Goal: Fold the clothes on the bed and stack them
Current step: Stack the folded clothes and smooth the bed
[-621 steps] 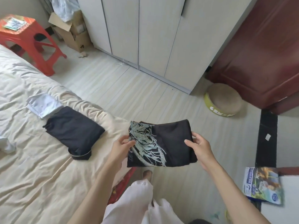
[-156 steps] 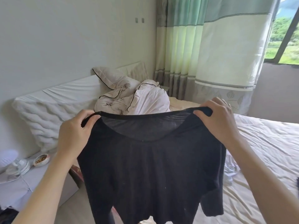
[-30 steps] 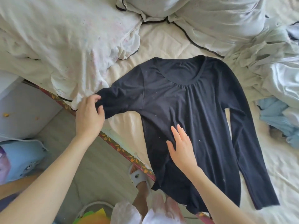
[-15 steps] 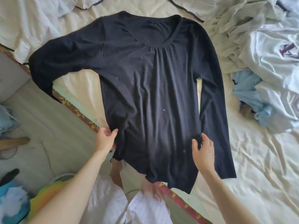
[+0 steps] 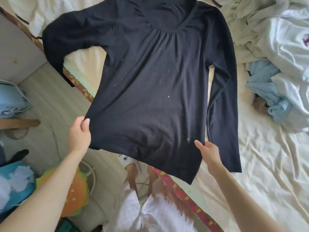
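Observation:
A black long-sleeved top (image 5: 150,77) lies spread face up across the corner of the bed (image 5: 260,164), neckline far from me, lower body held out past the bed edge. My left hand (image 5: 80,133) pinches its left hem corner. My right hand (image 5: 208,152) grips the hem on the right side, fingers tucked under the cloth. The left sleeve hangs over the bed edge; the right sleeve lies straight along the sheet.
A heap of white clothes (image 5: 287,39) and a light blue garment (image 5: 265,87) lie on the bed at right. A red patterned bed edge (image 5: 177,186) runs diagonally. On the floor at left sit colourful toys (image 5: 73,195) and a blue item (image 5: 11,97).
Both hands have taken hold of the hem and pulled the top's lower part toward me, off the bed edge, stretching it flat. The view has closed in on the top.

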The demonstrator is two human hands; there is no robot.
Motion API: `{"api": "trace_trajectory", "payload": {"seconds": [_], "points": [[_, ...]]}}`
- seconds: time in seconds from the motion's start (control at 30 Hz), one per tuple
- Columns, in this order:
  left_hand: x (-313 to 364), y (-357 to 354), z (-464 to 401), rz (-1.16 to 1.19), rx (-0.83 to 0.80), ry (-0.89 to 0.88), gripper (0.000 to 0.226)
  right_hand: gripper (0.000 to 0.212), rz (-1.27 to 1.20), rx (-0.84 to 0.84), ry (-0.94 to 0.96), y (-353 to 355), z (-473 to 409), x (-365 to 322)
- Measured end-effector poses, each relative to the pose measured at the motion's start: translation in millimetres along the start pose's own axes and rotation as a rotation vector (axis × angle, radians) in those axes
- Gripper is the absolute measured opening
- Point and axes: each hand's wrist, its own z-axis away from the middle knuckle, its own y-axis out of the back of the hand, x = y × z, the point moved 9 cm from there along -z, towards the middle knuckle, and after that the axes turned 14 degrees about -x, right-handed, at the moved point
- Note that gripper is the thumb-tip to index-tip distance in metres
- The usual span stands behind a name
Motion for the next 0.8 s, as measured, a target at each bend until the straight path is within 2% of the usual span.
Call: {"api": "trace_trajectory", "payload": {"seconds": [0.13, 0.2, 0.27, 0.3, 0.4, 0.5, 0.57, 0.7, 0.8], "points": [[-9, -17, 9, 0.062, -0.11, 0.017, 0.029, 0.043, -0.094, -0.084, 0.0, -9, 9, 15], [-22, -34, 15, 0.124, -0.23, 0.08, 0.029, 0.035, -0.146, -0.136, 0.007, -15, 13, 24], [-31, -51, 21, 0.178, -0.343, 0.156, 0.033, 0.008, -0.211, -0.222, 0.013, -25, 19, 31], [-32, -56, 24, 0.183, -0.373, 0.181, 0.036, 0.005, -0.235, -0.251, 0.007, -29, 21, 34], [-22, -56, 31, 0.067, -0.292, 0.167, 0.043, 0.008, -0.229, -0.237, 0.023, -27, 25, 35], [17, -60, 46, -0.156, -0.184, -0.013, 0.047, 0.014, -0.173, -0.152, 0.066, -17, 26, 34], [52, -81, 60, -0.272, -0.204, -0.178, 0.047, 0.017, -0.05, -0.116, 0.09, -13, 29, 35], [109, -159, 97, -0.63, -0.449, -0.502, 0.047, 0.024, 0.123, -0.013, 0.094, 4, 32, 44], [123, -210, 116, -0.868, -0.611, -0.603, 0.054, 0.023, 0.199, -0.001, 0.074, 20, 29, 50]]}}
